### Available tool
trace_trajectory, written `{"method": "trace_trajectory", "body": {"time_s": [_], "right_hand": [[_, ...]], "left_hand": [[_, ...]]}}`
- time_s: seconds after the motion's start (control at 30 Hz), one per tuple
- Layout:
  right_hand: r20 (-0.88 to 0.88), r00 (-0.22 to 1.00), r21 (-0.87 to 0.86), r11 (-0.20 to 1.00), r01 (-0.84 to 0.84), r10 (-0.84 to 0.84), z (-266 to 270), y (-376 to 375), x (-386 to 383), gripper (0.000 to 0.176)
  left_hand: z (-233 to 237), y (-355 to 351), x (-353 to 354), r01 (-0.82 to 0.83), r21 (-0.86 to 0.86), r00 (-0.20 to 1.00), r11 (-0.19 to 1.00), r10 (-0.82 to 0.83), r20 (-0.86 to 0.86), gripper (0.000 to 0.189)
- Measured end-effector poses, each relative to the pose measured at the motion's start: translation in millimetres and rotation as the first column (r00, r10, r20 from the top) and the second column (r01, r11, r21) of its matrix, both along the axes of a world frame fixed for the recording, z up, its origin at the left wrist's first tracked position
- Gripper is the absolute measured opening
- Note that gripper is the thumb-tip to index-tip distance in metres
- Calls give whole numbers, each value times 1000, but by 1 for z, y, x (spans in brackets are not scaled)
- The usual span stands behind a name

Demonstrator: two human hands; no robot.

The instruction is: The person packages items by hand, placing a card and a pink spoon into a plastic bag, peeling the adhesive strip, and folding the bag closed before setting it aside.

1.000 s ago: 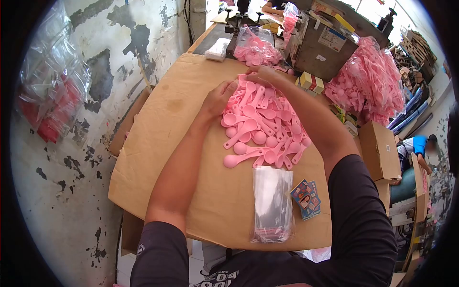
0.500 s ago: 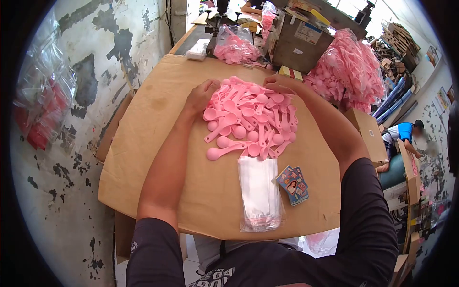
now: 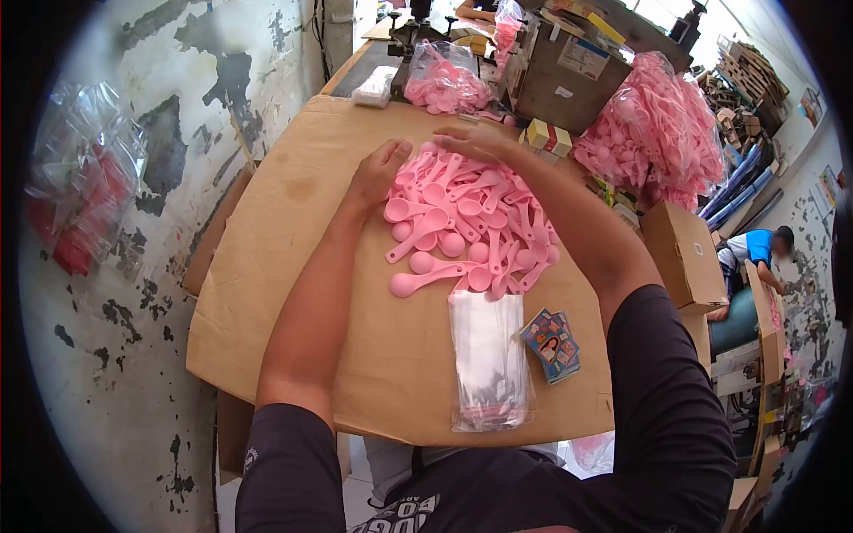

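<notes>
Across the middle of a brown cardboard-topped counter (image 3: 267,293) spreads a loose heap of pink plastic spoons (image 3: 480,213), with round bowls and flat handles, lying every which way; everything else I place from this heap.

At its far left edge is my left hand (image 3: 380,173), fingers together and loosely bent; I cannot tell whether it has hold of a spoon. My right hand (image 3: 473,142) reaches over its far edge, fingers stretched out side by side, nearly flat, with no spoon visibly gripped; what lies under the palm is hidden.

On the near side of the heap, a flat stack of clear plastic bags (image 3: 489,364) meets the closest spoons. Near the heap's lower right, just beside those bags, sits a small fanned pile of blue printed cards (image 3: 553,345).

Beyond the heap stands a clear bag filled with pink pieces (image 3: 447,80), with a small white packet (image 3: 375,86) to its left. Past the heap's far right corner are a yellow-and-red carton (image 3: 546,138) and a bulging clear sack of pink pieces (image 3: 653,133).
</notes>
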State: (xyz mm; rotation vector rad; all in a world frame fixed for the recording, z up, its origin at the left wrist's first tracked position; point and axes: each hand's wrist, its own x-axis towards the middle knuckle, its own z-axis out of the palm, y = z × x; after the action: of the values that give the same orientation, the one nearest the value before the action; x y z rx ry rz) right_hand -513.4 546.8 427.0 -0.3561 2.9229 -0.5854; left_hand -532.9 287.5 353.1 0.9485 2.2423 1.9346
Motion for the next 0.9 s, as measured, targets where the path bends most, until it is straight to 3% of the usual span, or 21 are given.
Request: {"method": "trace_trajectory", "body": {"time_s": [0.07,0.17,0.23,0.37,0.43,0.47,0.6,0.7,0.77,0.8,0.9], "right_hand": [[27,999,36,999,-19,18,-3,-10,6,82],[39,998,-58,997,-41,43,-3,-11,11,84],[127,980,-169,977,-132,154,11,2,15,81],[52,991,-291,951,-102,122,23,40,28,93],[97,989,-154,980,126,-112,15,68,35,86],[175,976,-134,980,150,-125,9,82,38,88],[206,953,-64,968,241,-223,0,88,80,88],[127,975,-120,973,196,-181,8,81,109,87],[276,944,-500,812,300,-178,15,79,122,85],[139,959,-338,899,279,-245,20,92,124,81],[201,924,-340,862,377,-325,16,113,133,80]], "left_hand": [[2,1,2,-6,6,1000,1000,6,-15,58],[2,0,1,-16,-2,999,1000,16,-35,58],[4,1,2,-8,-24,999,1000,7,-41,58],[2,-1,3,2,-33,1000,999,-3,-26,59],[5,-1,4,11,-19,1000,1000,-11,-9,59],[7,-2,6,-1,-46,1000,999,-1,-26,60],[7,1,8,-26,-140,998,990,17,-60,64],[2,1,3,-3,-161,996,987,-10,-85,66],[-1,2,0,12,-138,997,990,-23,-74,66],[-2,2,-2,18,-111,997,994,-26,-70,66],[-8,4,-7,56,-36,998,998,-57,-26,65]]}}
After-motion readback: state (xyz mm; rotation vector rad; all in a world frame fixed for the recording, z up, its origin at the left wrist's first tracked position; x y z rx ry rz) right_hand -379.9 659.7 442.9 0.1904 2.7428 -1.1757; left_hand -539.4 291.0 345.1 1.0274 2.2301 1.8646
